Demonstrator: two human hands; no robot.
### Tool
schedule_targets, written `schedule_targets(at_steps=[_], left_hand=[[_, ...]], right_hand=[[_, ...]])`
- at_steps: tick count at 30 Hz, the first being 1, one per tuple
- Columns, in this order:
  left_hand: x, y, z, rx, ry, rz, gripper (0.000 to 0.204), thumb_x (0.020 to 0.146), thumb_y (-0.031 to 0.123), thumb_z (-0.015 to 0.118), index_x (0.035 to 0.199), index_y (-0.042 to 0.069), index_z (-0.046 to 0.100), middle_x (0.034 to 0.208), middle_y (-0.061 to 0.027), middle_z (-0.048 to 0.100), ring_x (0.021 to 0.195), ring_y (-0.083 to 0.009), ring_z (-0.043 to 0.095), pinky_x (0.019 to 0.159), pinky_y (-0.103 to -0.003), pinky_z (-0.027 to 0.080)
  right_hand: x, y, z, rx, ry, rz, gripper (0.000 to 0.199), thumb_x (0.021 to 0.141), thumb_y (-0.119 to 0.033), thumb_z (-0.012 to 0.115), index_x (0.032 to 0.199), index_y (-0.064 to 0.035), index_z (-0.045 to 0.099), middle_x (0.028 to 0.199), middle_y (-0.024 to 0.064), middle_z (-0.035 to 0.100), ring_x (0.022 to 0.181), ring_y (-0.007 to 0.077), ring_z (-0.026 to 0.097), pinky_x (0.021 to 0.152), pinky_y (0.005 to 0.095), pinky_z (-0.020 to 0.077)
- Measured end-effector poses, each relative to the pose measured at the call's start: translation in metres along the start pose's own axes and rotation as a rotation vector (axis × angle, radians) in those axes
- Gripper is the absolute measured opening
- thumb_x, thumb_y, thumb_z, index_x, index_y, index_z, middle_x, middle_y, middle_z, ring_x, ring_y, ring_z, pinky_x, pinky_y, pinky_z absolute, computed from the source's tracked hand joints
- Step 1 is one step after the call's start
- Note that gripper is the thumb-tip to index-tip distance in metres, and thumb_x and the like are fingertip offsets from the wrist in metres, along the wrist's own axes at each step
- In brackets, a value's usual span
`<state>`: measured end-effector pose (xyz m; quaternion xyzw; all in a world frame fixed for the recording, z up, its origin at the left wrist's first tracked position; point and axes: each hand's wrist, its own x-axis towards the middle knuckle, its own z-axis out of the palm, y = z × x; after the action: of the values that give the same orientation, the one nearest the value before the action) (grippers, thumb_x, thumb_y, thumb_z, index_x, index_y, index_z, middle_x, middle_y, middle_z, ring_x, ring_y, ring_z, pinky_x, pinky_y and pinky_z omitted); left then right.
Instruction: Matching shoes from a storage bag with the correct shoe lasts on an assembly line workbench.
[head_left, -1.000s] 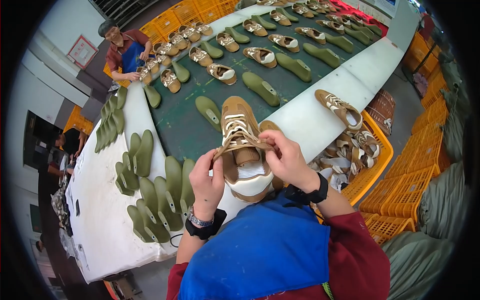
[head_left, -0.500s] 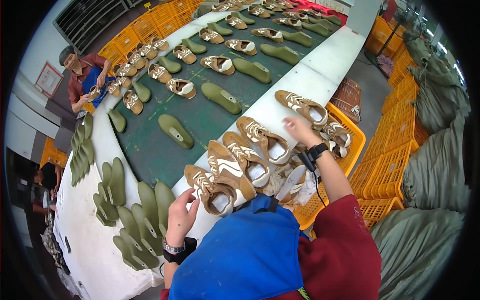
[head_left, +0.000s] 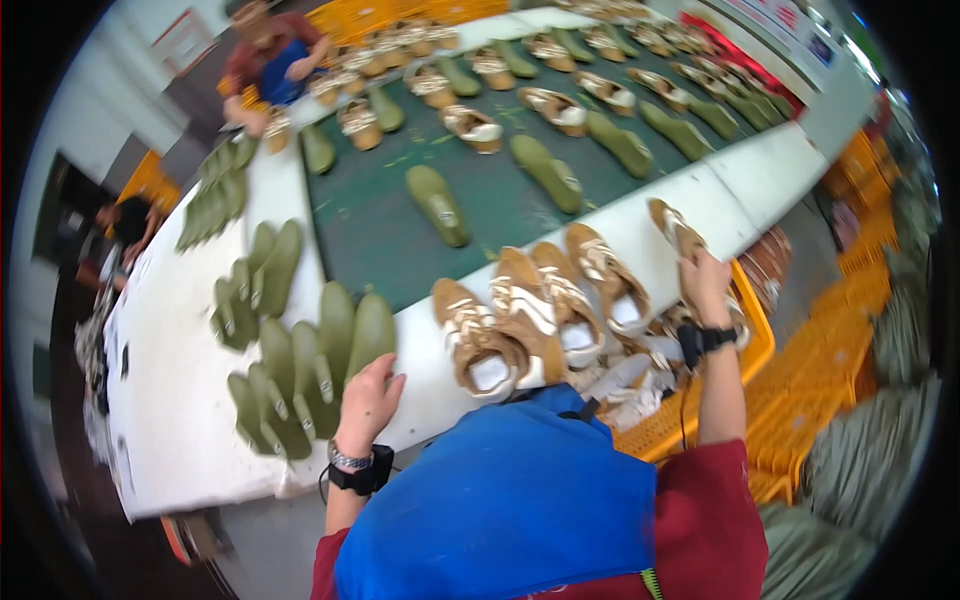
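Observation:
My right hand (head_left: pixel 706 286) is closed on a tan and white shoe (head_left: pixel 674 229) at the white ledge (head_left: pixel 760 175) beside the green belt. Three more tan shoes (head_left: pixel 540 315) lie side by side on the ledge in front of me. My left hand (head_left: pixel 368 399) rests empty with fingers apart on the ledge, next to a cluster of olive green shoe lasts (head_left: pixel 310 365).
The green conveyor belt (head_left: pixel 370 225) carries several tan shoes and green lasts. An orange crate (head_left: pixel 745 360) with more shoes stands at my right. Another person (head_left: pixel 270 60) works at the belt's far side. More green lasts (head_left: pixel 215 195) lie on the white table.
My left hand has let go of the shoes and moved left onto the ledge. My right hand has closed on the far right shoe. The view has shifted.

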<state>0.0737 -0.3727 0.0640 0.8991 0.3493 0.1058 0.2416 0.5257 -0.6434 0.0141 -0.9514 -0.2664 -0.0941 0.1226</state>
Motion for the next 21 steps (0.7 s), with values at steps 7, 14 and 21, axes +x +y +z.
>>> schedule_targets(at_steps=[7, 14, 21], left_hand=[[-0.048, -0.040, -0.016, 0.060, 0.104, -0.211, 0.029, 0.079, 0.016, 0.063, 0.105, 0.003, 0.059, 0.079, -0.0141, 0.064, 0.073, -0.0327, 0.062, 0.065, -0.039, 0.048], [-0.094, -0.090, -0.039, -0.007, 0.200, -0.379, 0.028, 0.079, 0.017, 0.064, 0.104, 0.004, 0.059, 0.082, -0.0144, 0.063, 0.077, -0.0340, 0.061, 0.066, -0.042, 0.048], [-0.127, -0.161, -0.076, -0.005, 0.400, -0.348, 0.031, 0.078, 0.013, 0.064, 0.106, 0.001, 0.058, 0.090, -0.0178, 0.063, 0.086, -0.0347, 0.060, 0.075, -0.041, 0.048]], right_hand=[[-0.046, -0.094, -0.055, 0.140, 0.069, -0.286, 0.023, 0.081, -0.016, 0.060, 0.096, 0.0006, 0.059, 0.076, 0.0214, 0.059, 0.075, 0.0391, 0.054, 0.070, 0.0461, 0.0421], [-0.096, -0.180, -0.045, 0.062, -0.398, -0.604, 0.016, 0.074, -0.019, 0.065, 0.077, -0.0043, 0.061, 0.063, 0.0143, 0.061, 0.066, 0.0350, 0.062, 0.063, 0.0431, 0.0490], [-0.095, -0.260, -0.086, -0.092, -0.330, -0.588, 0.019, 0.075, -0.020, 0.064, 0.086, -0.0047, 0.064, 0.075, 0.0175, 0.064, 0.074, 0.0351, 0.062, 0.067, 0.0442, 0.0491]])
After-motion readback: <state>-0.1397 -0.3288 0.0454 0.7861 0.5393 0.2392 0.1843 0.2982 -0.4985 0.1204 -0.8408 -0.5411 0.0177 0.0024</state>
